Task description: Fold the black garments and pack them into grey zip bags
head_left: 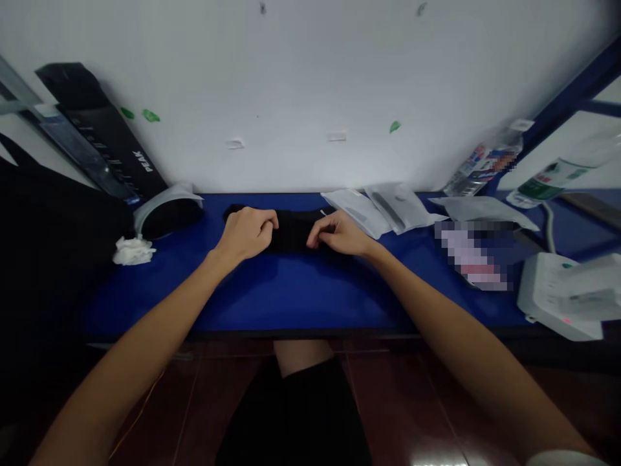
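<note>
A long strip of black cloth lies across the blue desk near the wall, with a small white mark at its right end; I cannot tell what kind of garment it is. My left hand rests over its left part, the fingers curled and closed against the fabric. Over the right part is my right hand, its fingers bent in with thumb and index close together on the cloth. Both hands hide portions of the strip.
Frosted pouches lie just right of the cloth. Further right are plastic bottles, a blurred pinkish item and a white device. Leftward stand a crumpled tissue, an open white-rimmed pouch and a black PEAK box.
</note>
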`<move>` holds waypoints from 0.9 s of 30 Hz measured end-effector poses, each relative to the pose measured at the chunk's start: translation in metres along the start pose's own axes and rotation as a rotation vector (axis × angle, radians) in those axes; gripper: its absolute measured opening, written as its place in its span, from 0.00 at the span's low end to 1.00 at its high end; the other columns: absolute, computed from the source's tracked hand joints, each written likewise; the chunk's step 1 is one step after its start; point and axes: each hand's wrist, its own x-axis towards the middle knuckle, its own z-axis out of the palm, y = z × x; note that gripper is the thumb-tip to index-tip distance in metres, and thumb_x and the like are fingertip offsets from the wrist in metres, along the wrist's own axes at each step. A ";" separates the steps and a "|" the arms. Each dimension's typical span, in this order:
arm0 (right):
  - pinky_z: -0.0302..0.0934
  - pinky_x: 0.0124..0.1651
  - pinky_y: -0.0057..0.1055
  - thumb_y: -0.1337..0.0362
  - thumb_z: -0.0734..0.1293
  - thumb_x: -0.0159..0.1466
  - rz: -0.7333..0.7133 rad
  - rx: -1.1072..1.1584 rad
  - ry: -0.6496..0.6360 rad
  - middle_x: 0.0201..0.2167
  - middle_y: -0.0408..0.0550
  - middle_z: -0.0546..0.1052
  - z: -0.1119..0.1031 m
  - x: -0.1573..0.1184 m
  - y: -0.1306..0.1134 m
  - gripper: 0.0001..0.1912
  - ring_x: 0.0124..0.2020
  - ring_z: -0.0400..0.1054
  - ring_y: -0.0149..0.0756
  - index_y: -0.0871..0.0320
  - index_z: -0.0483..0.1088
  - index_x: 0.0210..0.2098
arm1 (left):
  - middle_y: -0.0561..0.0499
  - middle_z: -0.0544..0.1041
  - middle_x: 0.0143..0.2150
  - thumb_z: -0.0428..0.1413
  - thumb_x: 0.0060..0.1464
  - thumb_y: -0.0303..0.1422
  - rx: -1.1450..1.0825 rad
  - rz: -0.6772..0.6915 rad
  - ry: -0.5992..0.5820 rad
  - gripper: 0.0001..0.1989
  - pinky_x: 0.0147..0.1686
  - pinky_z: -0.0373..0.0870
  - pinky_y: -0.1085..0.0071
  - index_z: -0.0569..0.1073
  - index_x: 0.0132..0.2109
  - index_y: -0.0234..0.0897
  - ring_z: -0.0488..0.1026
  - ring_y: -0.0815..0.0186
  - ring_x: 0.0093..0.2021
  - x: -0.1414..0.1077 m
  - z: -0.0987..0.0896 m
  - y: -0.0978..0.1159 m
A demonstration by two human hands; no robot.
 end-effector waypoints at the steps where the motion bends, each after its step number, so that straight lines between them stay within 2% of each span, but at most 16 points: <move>1: 0.76 0.39 0.39 0.69 0.62 0.53 0.024 0.045 -0.043 0.27 0.46 0.84 0.002 0.000 -0.001 0.13 0.29 0.78 0.40 0.54 0.80 0.27 | 0.50 0.79 0.26 0.50 0.55 0.26 -0.083 -0.017 -0.122 0.14 0.37 0.73 0.60 0.80 0.33 0.41 0.77 0.57 0.28 -0.001 0.000 0.003; 3: 0.75 0.37 0.38 0.69 0.62 0.53 0.043 0.023 -0.028 0.24 0.45 0.82 0.003 0.000 0.000 0.12 0.26 0.77 0.39 0.54 0.78 0.24 | 0.52 0.76 0.22 0.48 0.56 0.27 -0.267 -0.040 -0.422 0.15 0.28 0.69 0.66 0.78 0.30 0.40 0.71 0.63 0.20 -0.001 -0.001 0.004; 5: 0.76 0.43 0.40 0.70 0.62 0.54 0.032 -0.146 0.105 0.25 0.46 0.83 0.003 0.001 0.002 0.13 0.30 0.79 0.41 0.54 0.79 0.25 | 0.53 0.75 0.20 0.47 0.56 0.28 -0.381 -0.047 -0.637 0.14 0.24 0.65 0.70 0.76 0.28 0.39 0.68 0.67 0.17 0.000 -0.002 0.001; 7: 0.76 0.53 0.46 0.70 0.62 0.56 0.031 -0.318 0.240 0.34 0.49 0.86 0.002 0.002 0.005 0.17 0.40 0.82 0.46 0.54 0.83 0.34 | 0.53 0.73 0.19 0.48 0.55 0.28 -0.389 -0.035 -0.693 0.13 0.23 0.62 0.73 0.74 0.26 0.39 0.67 0.68 0.18 0.002 -0.002 -0.003; 8: 0.74 0.59 0.50 0.70 0.62 0.57 0.028 -0.373 0.272 0.43 0.51 0.88 0.001 0.002 0.007 0.22 0.48 0.82 0.49 0.54 0.84 0.43 | 0.52 0.72 0.18 0.49 0.54 0.28 -0.381 -0.023 -0.700 0.13 0.23 0.61 0.74 0.74 0.25 0.38 0.67 0.68 0.19 0.003 -0.002 -0.005; 9: 0.70 0.66 0.54 0.70 0.63 0.58 0.015 -0.406 0.290 0.54 0.53 0.86 0.000 0.002 0.008 0.28 0.58 0.79 0.53 0.55 0.82 0.55 | 0.52 0.72 0.17 0.49 0.52 0.28 -0.380 -0.015 -0.720 0.12 0.23 0.60 0.74 0.74 0.24 0.38 0.66 0.68 0.19 0.004 -0.001 -0.006; 11: 0.57 0.76 0.61 0.68 0.64 0.59 -0.040 -0.443 0.309 0.73 0.54 0.71 -0.001 0.002 0.009 0.41 0.76 0.62 0.56 0.55 0.68 0.73 | 0.52 0.72 0.17 0.50 0.51 0.29 -0.397 -0.034 -0.806 0.11 0.21 0.58 0.75 0.74 0.24 0.38 0.64 0.69 0.18 0.004 -0.002 -0.007; 13: 0.48 0.79 0.65 0.66 0.64 0.60 -0.103 -0.476 0.317 0.81 0.51 0.59 -0.002 0.002 0.009 0.46 0.82 0.48 0.56 0.53 0.59 0.78 | 0.52 0.72 0.16 0.51 0.50 0.30 -0.435 -0.078 -0.903 0.11 0.17 0.56 0.75 0.74 0.24 0.38 0.61 0.69 0.15 0.003 -0.003 -0.005; 15: 0.51 0.78 0.63 0.66 0.64 0.62 -0.150 -0.489 0.330 0.78 0.52 0.64 -0.002 0.001 0.008 0.40 0.80 0.53 0.55 0.51 0.65 0.74 | 0.51 0.73 0.16 0.52 0.49 0.30 -0.494 -0.131 -1.017 0.10 0.14 0.54 0.75 0.74 0.23 0.38 0.60 0.69 0.12 0.002 -0.005 -0.003; 18: 0.68 0.65 0.53 0.69 0.64 0.62 -0.152 -0.480 0.281 0.55 0.54 0.83 0.000 0.001 0.008 0.21 0.57 0.76 0.52 0.52 0.81 0.50 | 0.48 0.76 0.18 0.54 0.47 0.30 -0.608 -0.178 -1.256 0.08 0.11 0.55 0.75 0.75 0.24 0.38 0.63 0.66 0.11 0.000 -0.008 0.001; 20: 0.72 0.54 0.46 0.70 0.64 0.61 -0.113 -0.468 0.189 0.39 0.50 0.83 0.003 0.002 0.010 0.14 0.42 0.78 0.46 0.53 0.81 0.38 | 0.47 0.79 0.20 0.55 0.47 0.30 -0.666 -0.176 -1.425 0.06 0.10 0.56 0.74 0.77 0.25 0.38 0.66 0.64 0.12 -0.001 -0.012 0.004; 21: 0.73 0.52 0.44 0.70 0.64 0.61 -0.106 -0.468 0.157 0.37 0.49 0.82 0.005 0.002 0.011 0.14 0.39 0.77 0.45 0.53 0.81 0.38 | 0.47 0.80 0.21 0.56 0.47 0.29 -0.683 -0.166 -1.484 0.06 0.10 0.58 0.74 0.77 0.26 0.39 0.68 0.63 0.13 -0.001 -0.014 0.006; 23: 0.72 0.56 0.46 0.70 0.63 0.63 -0.125 -0.496 0.158 0.44 0.51 0.83 0.009 0.003 0.015 0.17 0.45 0.77 0.46 0.54 0.81 0.46 | 0.46 0.82 0.24 0.56 0.48 0.29 -0.708 -0.148 -1.463 0.06 0.12 0.62 0.73 0.78 0.28 0.39 0.72 0.63 0.15 0.000 -0.016 0.006; 24: 0.70 0.61 0.48 0.68 0.64 0.65 -0.137 -0.520 0.173 0.51 0.54 0.82 0.010 0.003 0.017 0.20 0.51 0.77 0.49 0.54 0.80 0.53 | 0.46 0.83 0.26 0.56 0.49 0.29 -0.723 -0.145 -1.362 0.05 0.15 0.66 0.73 0.78 0.29 0.39 0.75 0.63 0.18 0.000 -0.016 0.006; 25: 0.67 0.65 0.52 0.66 0.64 0.67 -0.138 -0.543 0.179 0.57 0.57 0.80 0.010 0.003 0.019 0.23 0.58 0.75 0.52 0.55 0.78 0.59 | 0.46 0.84 0.29 0.56 0.51 0.30 -0.736 -0.151 -1.201 0.06 0.18 0.69 0.73 0.78 0.31 0.39 0.78 0.63 0.21 0.001 -0.014 0.004; 27: 0.62 0.70 0.58 0.61 0.63 0.71 -0.118 -0.580 0.149 0.64 0.61 0.77 0.010 0.004 0.020 0.25 0.66 0.70 0.57 0.57 0.75 0.65 | 0.45 0.86 0.35 0.55 0.55 0.31 -0.702 -0.176 -0.740 0.07 0.26 0.76 0.71 0.78 0.34 0.39 0.82 0.62 0.28 0.004 -0.006 -0.003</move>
